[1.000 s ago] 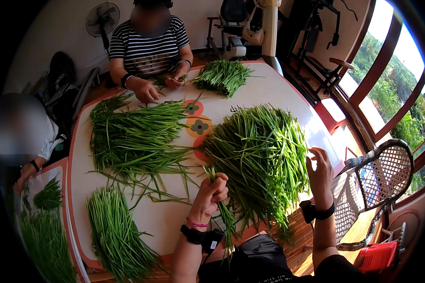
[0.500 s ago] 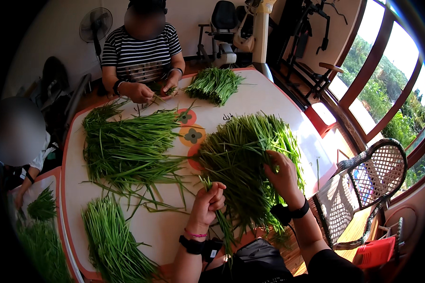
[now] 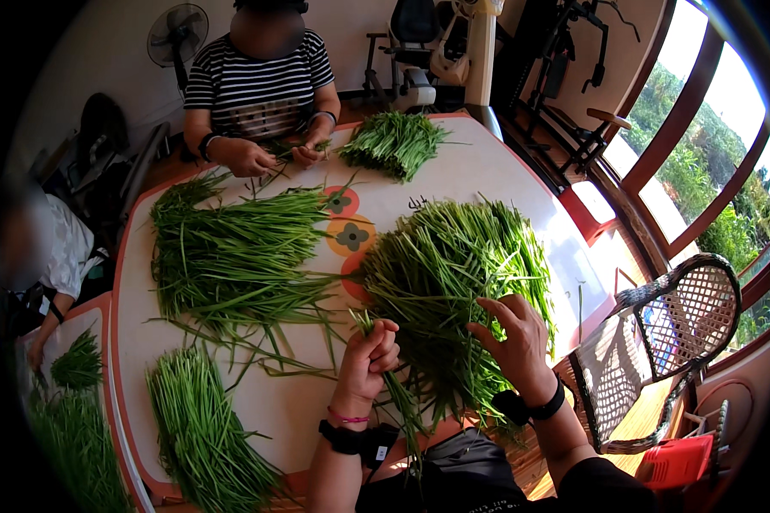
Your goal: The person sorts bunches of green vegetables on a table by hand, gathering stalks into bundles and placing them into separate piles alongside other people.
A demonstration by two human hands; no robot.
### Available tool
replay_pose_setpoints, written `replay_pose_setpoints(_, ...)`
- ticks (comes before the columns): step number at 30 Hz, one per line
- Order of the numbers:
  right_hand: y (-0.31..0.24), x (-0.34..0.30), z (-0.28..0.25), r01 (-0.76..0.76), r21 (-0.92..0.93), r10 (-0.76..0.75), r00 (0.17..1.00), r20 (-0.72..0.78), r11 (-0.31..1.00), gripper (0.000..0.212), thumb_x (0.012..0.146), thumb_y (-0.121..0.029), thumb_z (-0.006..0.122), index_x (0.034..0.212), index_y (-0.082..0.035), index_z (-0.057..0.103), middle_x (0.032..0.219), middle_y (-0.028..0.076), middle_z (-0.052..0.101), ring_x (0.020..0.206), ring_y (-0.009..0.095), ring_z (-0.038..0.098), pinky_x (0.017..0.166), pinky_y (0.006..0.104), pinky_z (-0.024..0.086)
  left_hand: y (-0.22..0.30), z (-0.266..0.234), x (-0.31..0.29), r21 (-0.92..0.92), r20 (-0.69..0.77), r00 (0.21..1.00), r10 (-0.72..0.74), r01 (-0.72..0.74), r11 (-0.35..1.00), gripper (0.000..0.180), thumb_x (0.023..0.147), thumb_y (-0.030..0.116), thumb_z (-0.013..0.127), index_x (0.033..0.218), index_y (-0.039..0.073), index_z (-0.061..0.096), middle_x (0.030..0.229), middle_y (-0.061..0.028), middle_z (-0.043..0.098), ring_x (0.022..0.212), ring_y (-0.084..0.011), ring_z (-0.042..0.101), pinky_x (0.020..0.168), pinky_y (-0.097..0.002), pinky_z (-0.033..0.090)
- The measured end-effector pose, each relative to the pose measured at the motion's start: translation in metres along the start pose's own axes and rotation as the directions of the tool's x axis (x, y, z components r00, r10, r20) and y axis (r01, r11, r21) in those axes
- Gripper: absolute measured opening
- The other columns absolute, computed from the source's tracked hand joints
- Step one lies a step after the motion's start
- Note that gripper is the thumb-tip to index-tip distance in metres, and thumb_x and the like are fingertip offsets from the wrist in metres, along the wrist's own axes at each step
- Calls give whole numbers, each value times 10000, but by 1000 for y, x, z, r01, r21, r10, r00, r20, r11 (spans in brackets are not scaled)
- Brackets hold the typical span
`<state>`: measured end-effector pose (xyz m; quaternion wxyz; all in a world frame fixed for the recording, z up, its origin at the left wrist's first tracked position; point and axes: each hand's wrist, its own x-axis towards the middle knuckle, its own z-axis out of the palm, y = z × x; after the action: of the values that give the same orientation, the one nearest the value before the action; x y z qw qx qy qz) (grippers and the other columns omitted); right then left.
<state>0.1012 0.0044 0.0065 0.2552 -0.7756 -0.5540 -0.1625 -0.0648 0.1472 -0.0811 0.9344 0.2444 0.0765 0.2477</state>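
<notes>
My left hand is closed round a small bunch of garlic chives. Their pale ends poke up above the thumb and the leaves hang down toward my lap. At the right, a big heap of garlic chives lies spread on the table. My right hand hovers over the near right side of that heap, thumb and fingers apart, with nothing seen between them. Left of my left hand lies a neatly lined-up pile of chives. Behind it is a wider, looser pile of chives.
Across the table a person in a striped shirt handles a few chives, beside another pile. At far left, someone in a pale top reaches toward chives on a second table. A woven chair stands at my right.
My right hand has moved down and toward me from the heap, and its fingers have spread. My left hand keeps its bunch, hardly moved. The person at far left has shifted.
</notes>
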Motion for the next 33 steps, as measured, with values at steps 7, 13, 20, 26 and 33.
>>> replay_pose_setpoints(7,37,56,13,-73,-190,58,995,-83,979,197,757,-288,683,846,-113,692,759,64,559,749,250,553,654,365,437,0,-1,2,-15,30,999,17,-16,1000,241,942,282,467,973,69,574,561,65,271,426,-28,244,409,-192,184)
replay_pose_setpoints(13,65,80,39,-27,-95,35,996,84,995,124,718,-218,699,790,-123,663,805,51,565,829,257,554,687,365,444,0,2,2,-42,32,999,42,-41,998,258,945,291,459,980,60,570,578,56,287,442,-32,265,417,-192,193)
replay_pose_setpoints(20,-23,55,14,315,180,-303,949,-94,932,114,775,-112,629,871,-77,579,780,40,588,745,216,565,673,327,417,-8,10,1,232,-96,964,249,-222,947,242,902,242,557,1041,45,575,613,58,349,460,-36,276,431,-201,193)
replay_pose_setpoints(26,-53,25,51,372,240,-380,925,-17,897,210,735,-147,666,923,-83,598,816,36,599,748,197,583,671,310,443,-9,8,-5,375,-131,922,364,-294,879,238,905,234,558,1022,28,574,664,49,411,498,-44,302,453,-194,218)
replay_pose_setpoints(33,-44,2,26,199,319,-261,951,165,927,207,755,-200,686,907,-77,620,696,44,595,601,204,585,560,303,451,3,5,6,54,-229,801,552,-556,829,253,912,320,526,908,68,544,865,-20,488,787,-119,473,709,-275,431)
